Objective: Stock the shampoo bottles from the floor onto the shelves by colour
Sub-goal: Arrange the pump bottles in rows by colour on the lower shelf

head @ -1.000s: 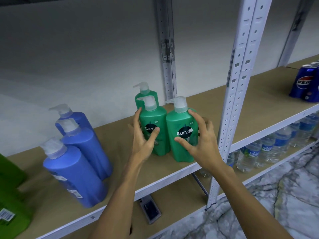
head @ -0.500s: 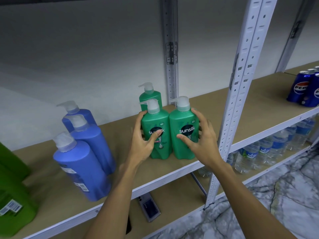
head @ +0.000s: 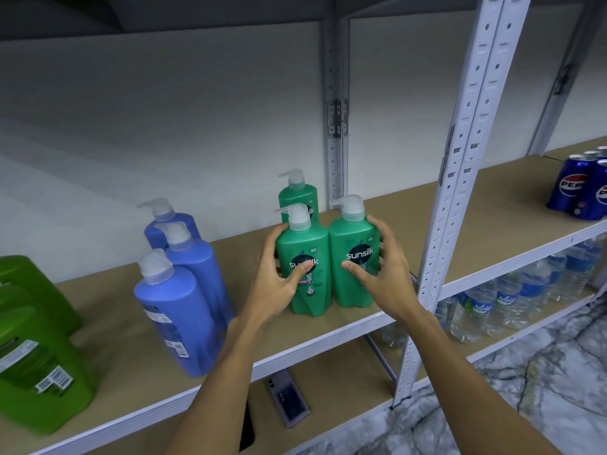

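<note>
White slotted shelf rack [head: 460, 165], brown board shelf [head: 410, 211] at chest height. Far left: big lime green bottles [head: 36, 349], labels outward. Next along: three blue pump bottles [head: 177, 310] in a close cluster. Middle of the shelf: three teal Sunsilk pump bottles, upright, one at the back [head: 299, 198], two touching side by side in front. Left hand [head: 279, 284] curled round the left front bottle [head: 303, 267], thumb on its label. Right hand [head: 384, 274] curled round the right front bottle [head: 353, 257]. Far right: blue Pepsi cans [head: 581, 188]. Lower shelf: row of water bottles [head: 512, 300], contents clear. Below: a phone [head: 290, 403], lying flat.
</note>
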